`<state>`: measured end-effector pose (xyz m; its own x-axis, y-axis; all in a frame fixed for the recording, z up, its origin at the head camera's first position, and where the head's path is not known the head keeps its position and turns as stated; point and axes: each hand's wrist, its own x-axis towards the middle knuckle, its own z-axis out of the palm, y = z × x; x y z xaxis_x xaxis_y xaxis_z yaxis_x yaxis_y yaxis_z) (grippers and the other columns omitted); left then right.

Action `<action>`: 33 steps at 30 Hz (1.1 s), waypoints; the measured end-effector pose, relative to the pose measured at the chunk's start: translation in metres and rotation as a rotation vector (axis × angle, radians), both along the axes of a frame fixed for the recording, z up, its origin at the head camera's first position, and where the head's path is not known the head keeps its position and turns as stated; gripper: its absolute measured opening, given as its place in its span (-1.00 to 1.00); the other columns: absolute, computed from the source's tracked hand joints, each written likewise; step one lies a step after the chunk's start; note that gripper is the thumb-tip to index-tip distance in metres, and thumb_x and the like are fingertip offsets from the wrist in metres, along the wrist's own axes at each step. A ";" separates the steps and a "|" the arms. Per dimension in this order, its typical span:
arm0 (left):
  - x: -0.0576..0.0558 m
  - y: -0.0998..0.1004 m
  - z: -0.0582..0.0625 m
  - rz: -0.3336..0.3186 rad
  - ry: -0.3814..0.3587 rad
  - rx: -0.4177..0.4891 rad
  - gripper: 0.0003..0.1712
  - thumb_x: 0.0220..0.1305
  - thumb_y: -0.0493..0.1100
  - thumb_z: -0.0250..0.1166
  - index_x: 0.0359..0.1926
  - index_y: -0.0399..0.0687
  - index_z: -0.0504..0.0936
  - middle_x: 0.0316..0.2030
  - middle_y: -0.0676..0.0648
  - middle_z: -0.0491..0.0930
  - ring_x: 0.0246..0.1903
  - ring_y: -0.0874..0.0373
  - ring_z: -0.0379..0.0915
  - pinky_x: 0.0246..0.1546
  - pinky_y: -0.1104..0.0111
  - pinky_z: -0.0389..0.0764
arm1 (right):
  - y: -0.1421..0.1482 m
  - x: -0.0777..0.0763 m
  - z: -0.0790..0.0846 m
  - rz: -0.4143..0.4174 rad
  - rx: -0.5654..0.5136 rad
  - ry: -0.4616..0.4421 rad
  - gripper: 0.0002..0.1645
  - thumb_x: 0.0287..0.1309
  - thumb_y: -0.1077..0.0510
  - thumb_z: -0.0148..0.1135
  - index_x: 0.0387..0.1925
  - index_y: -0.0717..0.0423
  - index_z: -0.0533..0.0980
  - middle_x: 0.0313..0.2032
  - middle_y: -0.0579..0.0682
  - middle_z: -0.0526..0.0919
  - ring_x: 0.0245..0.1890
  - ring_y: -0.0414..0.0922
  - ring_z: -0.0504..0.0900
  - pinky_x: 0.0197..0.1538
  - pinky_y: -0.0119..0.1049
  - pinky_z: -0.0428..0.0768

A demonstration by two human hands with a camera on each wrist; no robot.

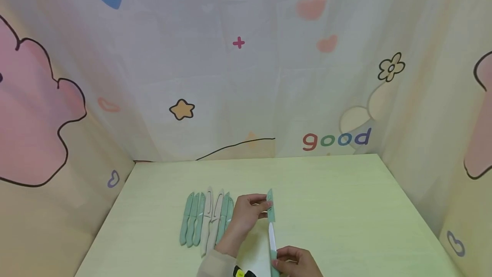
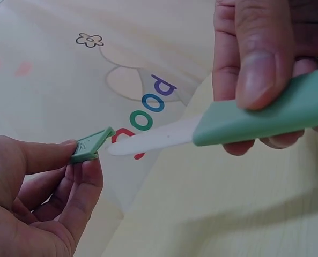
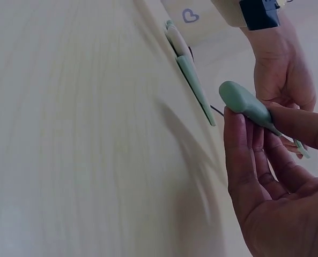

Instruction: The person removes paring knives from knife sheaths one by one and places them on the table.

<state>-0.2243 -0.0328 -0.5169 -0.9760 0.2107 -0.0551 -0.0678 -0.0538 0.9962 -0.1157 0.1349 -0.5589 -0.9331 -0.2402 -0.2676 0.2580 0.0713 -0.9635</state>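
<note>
In the head view my left hand [image 1: 247,213] pinches a green knife sheath [image 1: 271,213] between thumb and fingers. Below it, my right hand [image 1: 299,261] grips the green handle of a paring knife [image 1: 273,255]. Its white blade [image 2: 159,139] points at the sheath's open end, and in the left wrist view the tip stands just short of the sheath [image 2: 89,150]. Seen from the right wrist, the rounded handle end [image 3: 236,97] sticks out past my right fingers, with thumb and fingertips on either side. My left hand [image 3: 285,75] appears behind it there.
To the left on the pale table [image 1: 346,217] lies a row of sheathed knives, several green ones [image 1: 191,221] and two beige ones [image 1: 206,221]. My left forearm partly covers the row's right end. A printed curtain [image 1: 215,67] stands behind the table and along its sides.
</note>
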 end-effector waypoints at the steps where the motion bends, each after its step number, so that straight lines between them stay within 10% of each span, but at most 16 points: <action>1: 0.000 -0.001 0.001 -0.001 0.001 0.000 -0.70 0.20 -0.25 0.36 -0.05 -0.26 0.65 -0.26 -0.15 0.65 -0.28 0.05 0.60 -0.24 0.26 0.74 | -0.001 0.000 -0.001 0.005 0.003 0.006 -0.59 0.11 0.09 0.37 -0.16 0.37 0.59 -0.35 -0.03 0.69 -0.32 -0.05 0.64 -0.30 -0.32 0.71; 33: 0.010 -0.007 -0.001 0.040 -0.047 0.033 -0.77 0.20 -0.29 0.35 -0.12 -0.29 0.66 -0.27 -0.18 0.66 -0.27 0.03 0.59 -0.23 0.26 0.74 | 0.005 0.000 0.007 -0.023 -0.003 -0.042 -0.53 0.11 0.04 0.38 -0.09 0.35 0.57 -0.35 -0.04 0.65 -0.35 -0.03 0.64 -0.33 -0.19 0.75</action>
<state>-0.2139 -0.0400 -0.5176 -0.9802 0.1739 -0.0944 -0.1113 -0.0904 0.9897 -0.1160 0.1402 -0.5518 -0.9265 -0.2191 -0.3058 0.2995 0.0621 -0.9521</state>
